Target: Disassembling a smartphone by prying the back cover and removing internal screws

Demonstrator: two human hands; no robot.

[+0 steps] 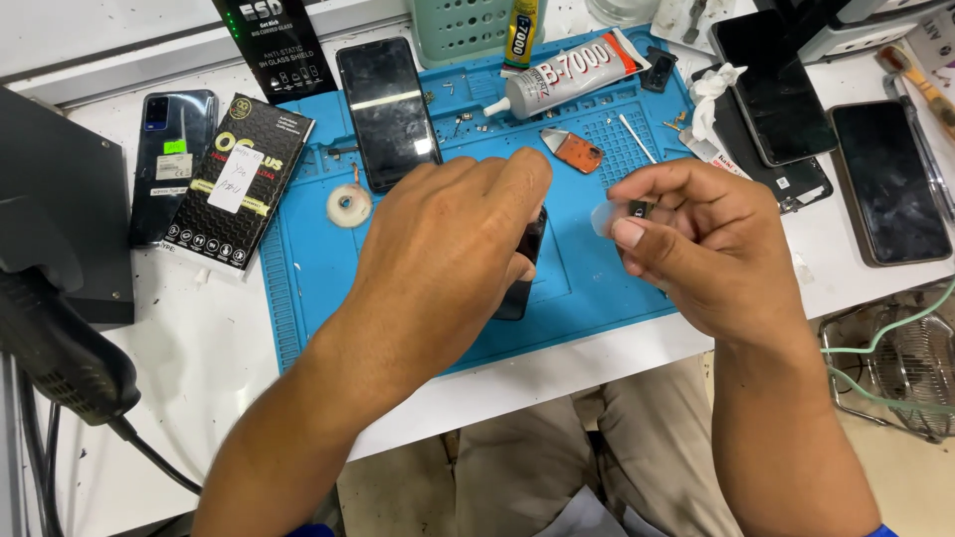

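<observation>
Dark phone (pixel 524 268) mostly hidden under left hand (pixel 448 249).

place: phone repair workshop | signs: blue repair mat (pixel 607 288), glue tube (pixel 572 72), several phones (pixel 387 111)

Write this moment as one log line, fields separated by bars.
left hand: pressing dark phone | right hand: pinching small clear piece | surface: blue mat

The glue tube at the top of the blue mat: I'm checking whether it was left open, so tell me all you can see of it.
The soft white glue tube with red lettering lies on its side across the blue silicone work mat, near its top edge. Its narrow white nozzle points left and looks capped; the flat crimped end points right and up. Neither hand touches it.
</observation>
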